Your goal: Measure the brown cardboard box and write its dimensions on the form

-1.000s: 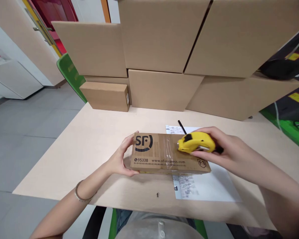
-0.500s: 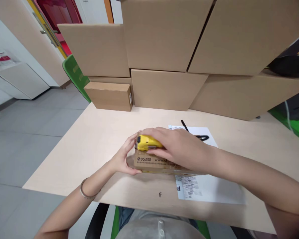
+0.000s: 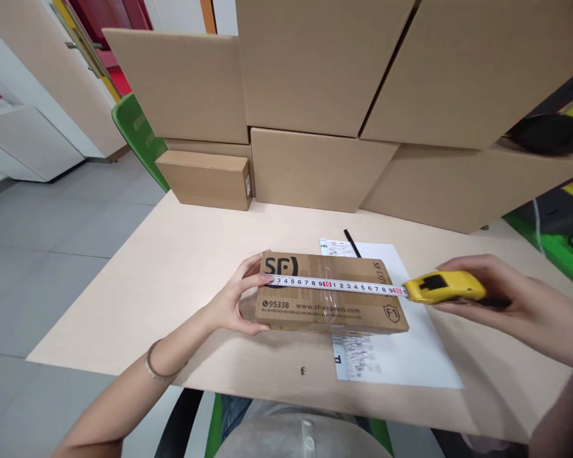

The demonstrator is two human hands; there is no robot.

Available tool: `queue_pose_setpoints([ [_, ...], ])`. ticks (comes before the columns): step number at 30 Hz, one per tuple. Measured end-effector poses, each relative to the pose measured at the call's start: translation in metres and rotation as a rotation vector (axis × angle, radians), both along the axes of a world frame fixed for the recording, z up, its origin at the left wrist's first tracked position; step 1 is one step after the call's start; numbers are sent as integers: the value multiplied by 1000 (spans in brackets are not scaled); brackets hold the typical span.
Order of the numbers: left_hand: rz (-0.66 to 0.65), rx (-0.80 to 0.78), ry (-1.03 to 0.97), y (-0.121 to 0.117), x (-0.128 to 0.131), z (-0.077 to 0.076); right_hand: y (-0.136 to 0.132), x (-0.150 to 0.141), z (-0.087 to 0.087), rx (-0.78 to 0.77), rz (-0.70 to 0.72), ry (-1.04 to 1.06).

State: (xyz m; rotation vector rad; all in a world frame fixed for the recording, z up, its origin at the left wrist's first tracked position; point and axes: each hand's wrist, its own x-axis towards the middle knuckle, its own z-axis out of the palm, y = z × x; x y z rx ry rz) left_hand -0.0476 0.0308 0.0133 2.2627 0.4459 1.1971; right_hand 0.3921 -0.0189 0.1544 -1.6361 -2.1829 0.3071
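A brown cardboard box (image 3: 353,304) with SF Express print lies on the table, partly over a printed sheet of paper (image 3: 405,356). Its left end is gripped by my left hand (image 3: 232,302), one finger pressing the end of the tape blade against the top edge. Across the box top runs the white blade (image 3: 348,287), past the right edge to about the 20 mark. My right hand (image 3: 510,302) is closed around the yellow tape measure (image 3: 451,286), held off the box's right end. The blade's very tip is hidden under my left finger.
A black pen (image 3: 351,243) lies on the paper behind the box. Large cardboard boxes (image 3: 310,168) form a wall along the table's back, with a smaller closed box (image 3: 210,181) at its left. A green chair (image 3: 136,137) stands beyond the table's left side.
My right hand has moved right with the tape measure, drawing the blade out across the box top. My left hand stays at the box's left end. The box's printed top is now uncovered.
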Motion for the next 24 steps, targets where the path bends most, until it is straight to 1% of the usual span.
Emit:
queue_pose_setpoints([
  [1,11,6,1,0,0,-1,0,-1,-2,-75,44,17],
  [3,33,20,6,0,-2,-2,1,-3,-1,-167,95,22],
  [6,41,29,11,0,-3,-4,4,-13,10,-214,129,-50],
  [8,36,26,-1,0,-3,-6,8,-33,18,-219,177,-76],
  [11,18,-27,-36,0,-1,-12,18,-84,25,-206,290,-128],
  [13,7,-101,-69,-1,0,-17,26,-125,23,-120,358,-179],
  [15,14,-158,-87,-1,1,-21,31,-159,18,-16,452,-191],
  [17,51,-166,-88,-3,1,-21,33,-179,13,91,583,-160],
  [19,106,-158,-84,-4,1,-16,32,-183,11,193,658,-96],
  [20,135,-172,-89,-5,1,-13,30,-180,11,234,642,-52],
  [21,166,-213,-109,-7,1,-8,28,-173,11,264,592,0],
  [22,193,-287,-137,-8,3,-3,25,-165,13,280,518,56],
  [24,240,-531,-201,-11,8,6,18,-146,14,278,353,154],
])
